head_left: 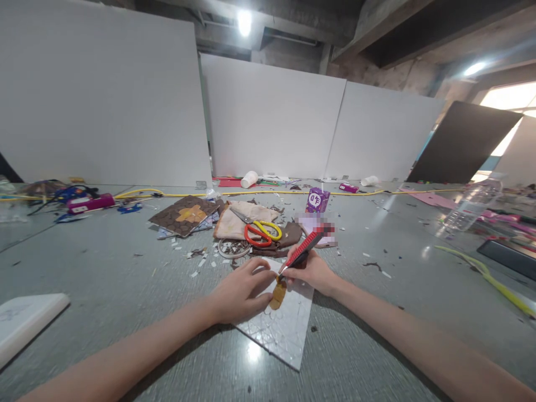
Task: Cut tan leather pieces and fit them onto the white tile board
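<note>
Head view: nearest the camera, a white scored sheet (pixel 285 326) lies flat on the grey table (pixel 104 268), one corner toward the viewer. The left hand (pixel 243 290) presses down on the sheet, fingers closed against a small brown piece (pixel 277 295) that rests on it. The right hand (pixel 312 271) is wrapped around a red-and-black utility knife (pixel 302 251), its tip meeting the brown piece just beside the left fingertips. Beyond the hands lie red-and-yellow scissors (pixel 262 231) on beige cloth (pixel 238 220), a brown patterned panel (pixel 184 215) and a purple carton (pixel 317 200). Scraps litter the table.
</note>
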Demonstrator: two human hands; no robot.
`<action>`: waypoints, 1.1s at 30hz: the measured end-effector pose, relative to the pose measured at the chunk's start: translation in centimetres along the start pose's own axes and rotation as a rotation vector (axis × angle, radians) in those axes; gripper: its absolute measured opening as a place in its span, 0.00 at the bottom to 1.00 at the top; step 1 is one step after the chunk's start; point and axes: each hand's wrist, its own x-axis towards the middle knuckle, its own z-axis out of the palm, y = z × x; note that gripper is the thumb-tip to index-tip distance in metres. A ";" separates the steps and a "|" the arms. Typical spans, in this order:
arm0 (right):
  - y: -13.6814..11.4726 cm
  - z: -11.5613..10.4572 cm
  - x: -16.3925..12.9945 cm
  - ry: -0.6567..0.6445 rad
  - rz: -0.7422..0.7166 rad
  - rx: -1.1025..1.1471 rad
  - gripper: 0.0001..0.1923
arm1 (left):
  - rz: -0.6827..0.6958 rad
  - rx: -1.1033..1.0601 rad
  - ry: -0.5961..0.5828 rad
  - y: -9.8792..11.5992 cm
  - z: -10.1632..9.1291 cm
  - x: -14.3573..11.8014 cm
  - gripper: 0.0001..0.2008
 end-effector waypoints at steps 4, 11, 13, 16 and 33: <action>0.1 0.2 0.1 -0.039 -0.023 0.056 0.17 | -0.002 -0.007 -0.005 0.1 -0.1 0.0 0.16; -0.1 0.2 0.0 -0.042 -0.022 0.079 0.18 | -0.010 0.003 -0.001 0.0 0.1 -0.1 0.17; -0.1 0.2 0.0 -0.054 -0.019 0.068 0.17 | -0.027 0.003 0.002 -0.1 0.1 -0.1 0.18; 0.1 0.0 0.1 0.021 -0.048 0.061 0.14 | -0.024 0.015 -0.014 -0.1 0.1 0.0 0.18; 0.5 0.7 -0.3 0.175 -0.112 -0.270 0.11 | -0.031 -0.020 0.028 0.0 0.2 0.0 0.18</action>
